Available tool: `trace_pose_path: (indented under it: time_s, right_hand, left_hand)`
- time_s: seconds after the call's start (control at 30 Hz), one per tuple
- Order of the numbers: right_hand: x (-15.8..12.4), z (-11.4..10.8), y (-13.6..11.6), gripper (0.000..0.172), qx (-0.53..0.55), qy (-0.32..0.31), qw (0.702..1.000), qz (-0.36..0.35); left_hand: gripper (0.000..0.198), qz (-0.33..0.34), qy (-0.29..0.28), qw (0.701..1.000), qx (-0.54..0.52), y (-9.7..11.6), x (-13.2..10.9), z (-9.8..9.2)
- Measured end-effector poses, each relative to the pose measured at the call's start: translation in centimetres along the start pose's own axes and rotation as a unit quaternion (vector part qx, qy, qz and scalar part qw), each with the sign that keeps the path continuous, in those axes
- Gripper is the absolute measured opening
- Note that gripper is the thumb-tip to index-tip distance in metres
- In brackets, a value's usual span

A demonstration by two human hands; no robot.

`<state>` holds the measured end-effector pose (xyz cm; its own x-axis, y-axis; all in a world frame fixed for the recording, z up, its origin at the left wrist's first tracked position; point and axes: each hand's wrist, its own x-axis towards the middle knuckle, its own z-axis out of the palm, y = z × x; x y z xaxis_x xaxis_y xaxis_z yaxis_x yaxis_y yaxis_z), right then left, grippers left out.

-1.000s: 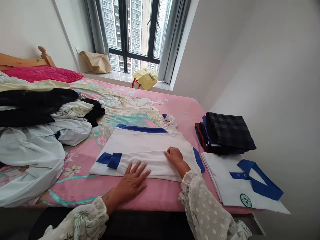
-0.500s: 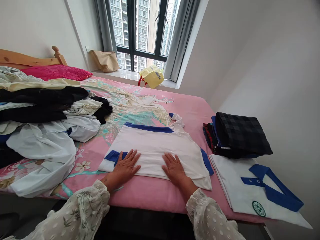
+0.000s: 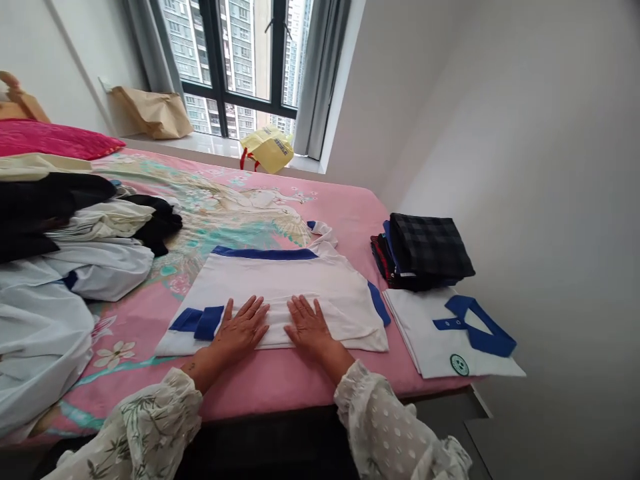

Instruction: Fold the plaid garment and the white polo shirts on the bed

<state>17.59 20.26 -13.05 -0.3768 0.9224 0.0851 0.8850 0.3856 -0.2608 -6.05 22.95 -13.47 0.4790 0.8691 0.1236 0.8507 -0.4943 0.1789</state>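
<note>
A white shirt with blue trim (image 3: pixel 280 280) lies partly folded on the pink bedspread (image 3: pixel 345 207), near the bed's front edge. My left hand (image 3: pixel 242 328) rests flat on its near fold, fingers spread, beside the blue cuffs. My right hand (image 3: pixel 307 324) lies flat just to the right of it, fingers stretched out, almost touching the left. Both hands press on the cloth and hold nothing.
A folded white polo with a blue collar (image 3: pixel 453 333) lies at the right front corner. Behind it stands a stack of dark folded clothes (image 3: pixel 423 253). A heap of unfolded garments (image 3: pixel 65 247) fills the left. Paper bags (image 3: pixel 155 112) sit on the windowsill.
Both hands have drawn together toward the middle of the shirt's near fold. A second ago the right hand was curled at the fold; now it lies flat. The view has shifted right.
</note>
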Motion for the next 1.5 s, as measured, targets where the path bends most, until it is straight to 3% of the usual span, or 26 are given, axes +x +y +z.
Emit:
trace_pose_path:
  time_s: [0.1,0.27,0.37,0.43,0.5,0.63,0.7,0.8,0.93,1.1,1.27,1.4,1.5]
  right_hand:
    - [-1.8,0.5,2.2,0.065,-0.014,-0.014,0.999,0.027]
    - [-7.2,-1.7,9.9,0.059,-0.036,0.004,0.981,0.191]
    - [-9.7,-4.0,13.4,0.054,-0.008,0.093,0.957,0.276]
    - [-11.0,-5.2,14.3,0.050,0.031,0.155,0.947,0.278]
    - [-11.9,-5.9,14.3,0.043,0.059,0.174,0.951,0.250]
    - [-13.1,-5.6,13.1,0.031,0.036,0.151,0.959,0.238]
    - [-13.4,-5.1,12.8,0.031,0.021,0.157,0.956,0.247]
    - [-13.9,-4.4,13.0,0.033,0.027,0.180,0.947,0.266]
    - [-14.7,-3.8,13.6,0.037,0.084,0.194,0.932,0.296]
    - [-15.1,-3.3,13.6,0.043,0.152,0.194,0.923,0.295]
    - [-15.3,-2.8,14.1,0.045,0.123,0.203,0.926,0.292]
    - [-15.3,-2.8,14.5,0.031,0.072,0.186,0.936,0.290]
    - [-15.1,-3.4,14.3,0.021,0.055,0.148,0.937,0.311]
  left_hand:
    - [0.062,-0.036,-0.022,0.999,0.017,0.0,-0.2,1.1]
    - [0.064,-0.038,-0.017,0.999,0.033,-0.4,-0.5,1.8]
    - [0.064,-0.038,-0.017,0.999,0.032,-0.3,-0.5,1.8]
    - [0.065,-0.039,-0.024,0.998,0.031,-0.3,-0.3,1.7]
    - [0.066,-0.046,-0.047,0.997,0.029,-0.3,0.0,1.3]
    - [0.073,-0.080,-0.107,0.991,0.006,-0.1,1.7,-0.2]
    - [0.070,-0.081,-0.097,0.992,-0.022,0.6,3.3,-1.0]
    - [0.059,-0.011,-0.071,0.994,-0.085,2.5,6.5,-1.5]
    - [0.051,0.064,-0.089,0.986,-0.123,6.0,11.2,-0.4]
    - [0.047,0.070,-0.109,0.985,-0.117,9.2,15.7,1.4]
    - [0.025,0.069,-0.112,0.981,-0.146,9.6,17.1,0.1]
    - [0.030,0.051,-0.092,0.978,-0.180,9.2,16.8,-1.1]
    - [0.031,0.032,-0.096,0.976,-0.191,9.1,16.5,-0.8]
